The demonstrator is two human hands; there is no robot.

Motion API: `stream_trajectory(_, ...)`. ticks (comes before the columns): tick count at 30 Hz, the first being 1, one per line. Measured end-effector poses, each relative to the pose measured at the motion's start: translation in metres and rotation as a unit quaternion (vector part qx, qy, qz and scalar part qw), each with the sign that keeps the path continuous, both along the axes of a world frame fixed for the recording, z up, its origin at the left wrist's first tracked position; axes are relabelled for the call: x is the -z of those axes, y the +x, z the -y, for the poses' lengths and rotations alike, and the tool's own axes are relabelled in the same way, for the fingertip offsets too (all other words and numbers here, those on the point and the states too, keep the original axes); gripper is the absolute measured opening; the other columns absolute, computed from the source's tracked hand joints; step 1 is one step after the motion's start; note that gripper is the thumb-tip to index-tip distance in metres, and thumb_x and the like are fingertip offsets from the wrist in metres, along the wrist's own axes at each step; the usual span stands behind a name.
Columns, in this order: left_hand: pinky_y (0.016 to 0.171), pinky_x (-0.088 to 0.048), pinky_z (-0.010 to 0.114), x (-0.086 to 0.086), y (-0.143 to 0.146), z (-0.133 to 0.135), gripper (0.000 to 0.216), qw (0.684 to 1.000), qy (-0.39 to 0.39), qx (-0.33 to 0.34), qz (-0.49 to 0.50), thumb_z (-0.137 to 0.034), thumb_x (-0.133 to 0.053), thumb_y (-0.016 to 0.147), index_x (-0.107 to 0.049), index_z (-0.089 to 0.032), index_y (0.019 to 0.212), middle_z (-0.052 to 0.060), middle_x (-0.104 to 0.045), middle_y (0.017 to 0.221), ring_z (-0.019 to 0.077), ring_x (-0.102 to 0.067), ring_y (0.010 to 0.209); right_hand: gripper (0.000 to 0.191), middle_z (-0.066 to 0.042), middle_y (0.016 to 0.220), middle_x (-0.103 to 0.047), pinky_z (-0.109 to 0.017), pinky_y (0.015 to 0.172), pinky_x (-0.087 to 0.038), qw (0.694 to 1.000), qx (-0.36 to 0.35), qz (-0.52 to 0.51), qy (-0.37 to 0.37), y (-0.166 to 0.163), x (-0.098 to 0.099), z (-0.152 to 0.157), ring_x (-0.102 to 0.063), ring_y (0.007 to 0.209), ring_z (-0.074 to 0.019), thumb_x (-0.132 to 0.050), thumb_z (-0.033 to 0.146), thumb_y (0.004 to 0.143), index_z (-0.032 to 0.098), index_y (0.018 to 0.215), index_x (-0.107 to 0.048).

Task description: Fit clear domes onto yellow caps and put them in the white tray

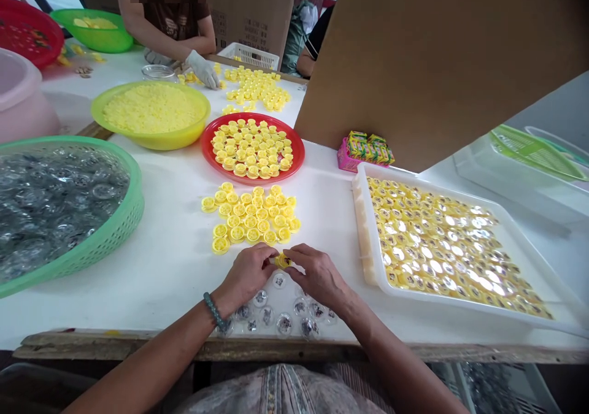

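My left hand (246, 273) and my right hand (317, 276) meet over the white table (156, 297), pinching a small yellow plastic cap (283, 260) between their fingertips. A dark-patterned clear piece seems to sit on that cap, though my fingers partly hide it. Several clear plastic capsules (284, 324) lie just below my hands, near the table's front edge. A loose pile of yellow caps (248, 218) lies just beyond my fingers. A teal beaded bracelet (215, 311) circles my left wrist.
A white tray (363, 236) of filled yellow caps stands to the right. A red plate (253, 178) and a yellow-green bowl (156, 141) hold yellow pieces ahead. A green basket (92, 248) of clear capsules stands left. Across the table, a co-worker's gloved hand (202, 69) works among yellow caps.
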State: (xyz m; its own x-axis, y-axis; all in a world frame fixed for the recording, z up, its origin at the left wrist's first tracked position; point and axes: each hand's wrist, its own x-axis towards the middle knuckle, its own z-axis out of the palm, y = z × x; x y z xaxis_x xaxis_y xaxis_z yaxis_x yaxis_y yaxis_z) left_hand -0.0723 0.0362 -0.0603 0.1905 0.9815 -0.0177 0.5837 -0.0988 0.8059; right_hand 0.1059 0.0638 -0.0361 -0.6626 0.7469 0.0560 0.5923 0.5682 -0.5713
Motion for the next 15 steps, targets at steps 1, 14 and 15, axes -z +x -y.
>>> stream_trajectory(1, 0.068, -0.042, 0.028, 0.001, 0.0, -0.001, 0.014, 1.0, -0.006, -0.003, 0.009, -0.018, -0.053, 0.078, -0.065, -0.018, 0.085, 0.004, -0.064, 0.081, 0.0171, -0.057, 0.072, 0.016, -0.007, 0.091, -0.063, -0.025, 0.072, -0.046, 1.0, -0.011, 0.011, 0.007, -0.001, -0.001, -0.001, -0.06, 0.081, -0.0161, -0.054, 0.014, 0.084, 0.017, 0.096, -0.063)
stream_trajectory(14, 0.071, -0.043, 0.028, 0.007, -0.002, -0.004, 0.02, 0.998, -0.005, -0.004, 0.062, -0.015, -0.054, 0.078, -0.071, -0.022, 0.084, 0.004, -0.07, 0.083, 0.0174, -0.061, 0.076, 0.009, -0.006, 0.083, -0.062, -0.025, 0.069, -0.043, 0.985, -0.141, 0.07, 0.071, 0.002, 0.0, -0.022, -0.058, 0.08, -0.0169, -0.056, 0.013, 0.084, 0.016, 0.091, -0.062)
stream_trajectory(15, 0.071, -0.043, 0.028, 0.008, -0.002, -0.004, 0.02, 0.998, -0.005, -0.004, 0.06, -0.015, -0.053, 0.078, -0.071, -0.022, 0.084, 0.004, -0.07, 0.083, 0.0173, -0.062, 0.076, 0.007, -0.006, 0.081, -0.061, -0.025, 0.068, -0.042, 0.983, -0.146, 0.079, 0.081, 0.003, -0.001, -0.022, -0.057, 0.077, -0.0167, -0.057, 0.014, 0.084, 0.016, 0.088, -0.061)
